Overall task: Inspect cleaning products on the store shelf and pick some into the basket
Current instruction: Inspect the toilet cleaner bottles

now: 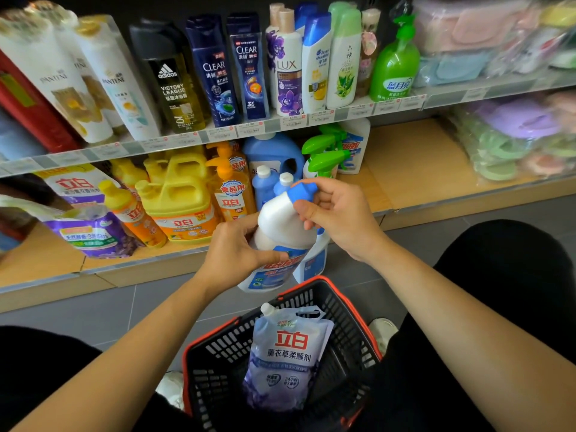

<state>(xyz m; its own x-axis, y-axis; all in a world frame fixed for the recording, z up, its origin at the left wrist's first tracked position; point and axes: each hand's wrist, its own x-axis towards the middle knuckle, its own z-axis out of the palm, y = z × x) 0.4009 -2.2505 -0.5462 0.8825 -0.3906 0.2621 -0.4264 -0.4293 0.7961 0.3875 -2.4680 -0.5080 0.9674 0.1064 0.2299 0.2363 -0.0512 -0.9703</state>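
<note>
Bottle (280,222) — stiff, slick, probably heavy | left hand (233,254) grips its body, right hand (339,219) pinches cap (300,190) | hold low

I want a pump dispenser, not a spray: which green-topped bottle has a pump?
The all-green bottle at the right end of the upper shelf's bottle row; the green trigger sprays stand on the lower shelf.

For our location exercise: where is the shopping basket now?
Head view, bottom centre: the basket sits on the floor between the person's legs, below the held bottle, with a pouch inside.
</note>
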